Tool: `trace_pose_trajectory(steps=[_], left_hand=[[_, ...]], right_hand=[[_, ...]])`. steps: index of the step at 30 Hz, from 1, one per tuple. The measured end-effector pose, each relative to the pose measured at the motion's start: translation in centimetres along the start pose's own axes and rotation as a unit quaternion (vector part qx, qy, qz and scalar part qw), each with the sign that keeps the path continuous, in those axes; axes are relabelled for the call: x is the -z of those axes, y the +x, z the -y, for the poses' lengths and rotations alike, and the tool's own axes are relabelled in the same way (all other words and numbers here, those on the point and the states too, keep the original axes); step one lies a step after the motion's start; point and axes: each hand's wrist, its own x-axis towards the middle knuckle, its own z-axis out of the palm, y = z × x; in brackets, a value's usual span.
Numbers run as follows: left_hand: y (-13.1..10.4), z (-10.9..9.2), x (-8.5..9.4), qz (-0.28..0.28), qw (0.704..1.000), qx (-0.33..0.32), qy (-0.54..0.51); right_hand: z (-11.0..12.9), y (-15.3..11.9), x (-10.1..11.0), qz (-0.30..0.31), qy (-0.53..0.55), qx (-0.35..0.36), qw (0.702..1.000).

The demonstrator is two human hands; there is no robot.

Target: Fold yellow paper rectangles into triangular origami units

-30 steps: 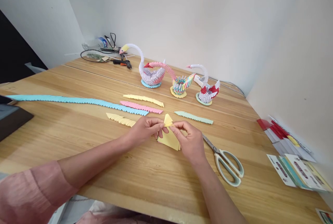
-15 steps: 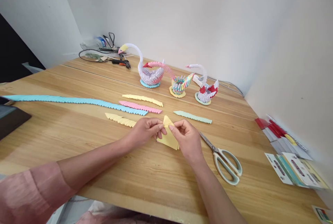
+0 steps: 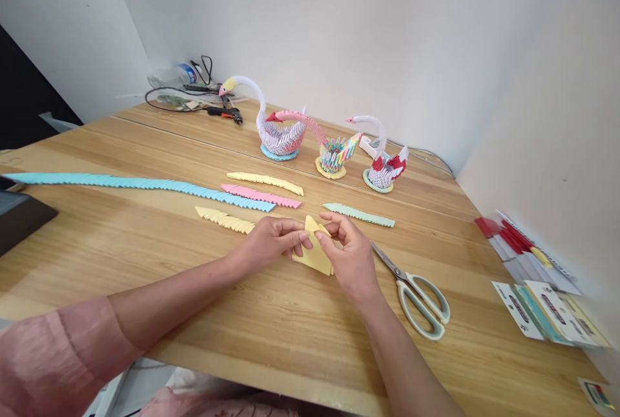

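Note:
A small folded piece of yellow paper [image 3: 310, 226] with a pointed top is held up between both hands. My left hand [image 3: 274, 241] pinches its left edge between thumb and fingers. The thumb of my right hand [image 3: 353, 259] presses on its right side, with the index finger lifted a little behind. Just below lie yellow paper sheets [image 3: 316, 260] on the table, partly covered by my fingers. A strip of interlocked yellow paper pieces [image 3: 223, 218] runs behind my left hand. To the right of my right hand lie scissors [image 3: 405, 277] with pale handles.
Paper strips in blue [image 3: 145, 183], pink [image 3: 261, 196], yellow [image 3: 265, 180] and green [image 3: 359, 215] lie across the table. Three paper swans [image 3: 283, 139] stand at the back. A glue gun [image 3: 225, 112] is behind left; paper packs [image 3: 547, 314] lie at right.
My right index finger has lifted slightly away from the folded yellow paper, and a flap now shows at its right side. My left hand keeps its pinch.

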Motion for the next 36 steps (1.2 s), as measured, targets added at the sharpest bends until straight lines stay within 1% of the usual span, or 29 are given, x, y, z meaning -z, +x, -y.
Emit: trace_pose_trajectory(steps=[6, 12, 18, 21, 26, 32, 36], left_hand=[[0.2, 0.11, -0.04, -0.008, 1.0, 0.014, -0.012], [0.19, 0.2, 0.01, 0.002, 1.0, 0.012, 0.013], [0.21, 0.21, -0.04, 0.01, 1.0, 0.016, 0.02], [0.08, 0.3, -0.2, 0.018, 0.999, 0.007, 0.029], [-0.06, 0.43, -0.55, 0.03, 0.999, -0.002, 0.014], [-0.19, 0.25, -0.72, 0.022, 1.0, -0.01, -0.009], [-0.34, 0.04, -0.41, 0.04, 0.999, -0.022, -0.015]], right_hand=[[0.09, -0.11, -0.13, 0.006, -0.014, 0.014, 1.0], [0.17, -0.06, -0.01, 0.018, -0.041, 0.023, 0.999], [0.17, 0.14, 0.5, 0.055, -0.034, 0.023, 0.998], [0.21, 0.17, 0.57, 0.072, -0.029, 0.017, 0.997], [0.27, 0.06, 0.44, 0.044, -0.01, 0.01, 0.999], [0.24, -0.11, 0.4, 0.04, 0.02, 0.004, 0.999], [-0.02, -0.08, 0.35, 0.05, 0.067, -0.015, 0.996]])
